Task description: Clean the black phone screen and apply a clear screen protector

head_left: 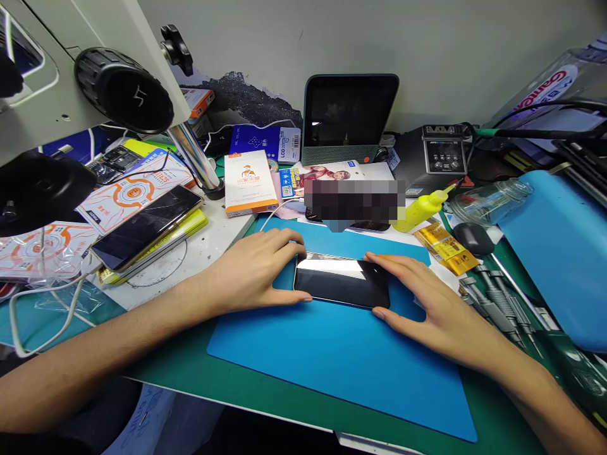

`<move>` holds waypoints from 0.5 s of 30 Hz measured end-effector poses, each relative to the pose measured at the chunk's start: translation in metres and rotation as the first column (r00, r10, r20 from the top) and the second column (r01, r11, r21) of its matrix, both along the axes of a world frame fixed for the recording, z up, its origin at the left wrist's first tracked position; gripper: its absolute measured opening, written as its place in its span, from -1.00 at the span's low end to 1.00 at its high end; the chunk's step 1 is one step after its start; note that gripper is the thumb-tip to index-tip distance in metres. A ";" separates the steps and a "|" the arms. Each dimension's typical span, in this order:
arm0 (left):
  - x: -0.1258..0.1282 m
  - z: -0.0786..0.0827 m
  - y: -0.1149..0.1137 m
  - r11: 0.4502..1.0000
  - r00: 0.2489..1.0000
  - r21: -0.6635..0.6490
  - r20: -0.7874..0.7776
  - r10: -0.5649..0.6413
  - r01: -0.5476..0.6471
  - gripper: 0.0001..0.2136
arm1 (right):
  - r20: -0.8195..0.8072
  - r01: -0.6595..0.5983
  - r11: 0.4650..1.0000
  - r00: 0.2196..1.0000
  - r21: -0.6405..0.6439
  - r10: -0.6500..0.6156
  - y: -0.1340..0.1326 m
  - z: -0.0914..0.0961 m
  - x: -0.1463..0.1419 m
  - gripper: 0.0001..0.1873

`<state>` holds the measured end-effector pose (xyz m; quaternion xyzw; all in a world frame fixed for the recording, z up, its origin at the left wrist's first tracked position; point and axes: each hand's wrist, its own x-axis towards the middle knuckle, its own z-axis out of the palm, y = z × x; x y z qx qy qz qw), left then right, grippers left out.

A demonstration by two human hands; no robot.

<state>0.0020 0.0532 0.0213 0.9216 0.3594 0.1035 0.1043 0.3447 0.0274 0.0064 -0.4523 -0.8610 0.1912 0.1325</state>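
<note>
A black smartphone (339, 285) lies sideways on a blue work mat (332, 354), its screen up and a bright reflection along its far edge. My left hand (263, 268) grips its left end, thumb on the near edge and fingers at the far corner. At the right end, my right hand (424, 303) holds it the same way, thumb at the near corner and index finger at the far one. Whether the phone's underside rests fully on the mat, I cannot tell.
Microscope parts, including a black knob (126, 88), overhang the left. Beneath lie another phone (149, 227) and a white-orange box (250, 182). A dark-screened device (349, 114) stands behind. Right are a yellow bottle (422, 208), a glass jar (493, 201) and several screwdrivers (497, 303).
</note>
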 end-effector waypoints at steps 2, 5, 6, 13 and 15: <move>0.000 -0.001 0.000 1.000 1.000 -0.002 -0.001 0.006 -0.006 -0.42 | 0.000 0.000 1.000 1.000 0.003 0.000 0.000 0.000 0.000 -0.25; 0.001 -0.001 -0.001 1.000 1.000 0.002 0.008 0.011 -0.011 -0.42 | -0.004 0.003 1.000 1.000 0.007 -0.003 0.000 -0.001 0.001 -0.24; 0.001 -0.001 -0.001 1.000 1.000 0.004 0.011 0.012 -0.012 -0.43 | -0.005 0.003 1.000 1.000 0.008 -0.003 0.000 -0.001 0.001 -0.24; 0.001 0.000 -0.002 1.000 1.000 0.012 0.013 0.012 -0.012 -0.45 | 0.008 -0.006 1.000 1.000 -0.001 0.006 0.001 -0.002 0.001 -0.23; 0.000 0.001 -0.003 1.000 1.000 0.027 0.000 0.004 -0.004 -0.45 | 0.008 -0.006 1.000 1.000 -0.004 0.006 0.000 -0.002 0.001 -0.23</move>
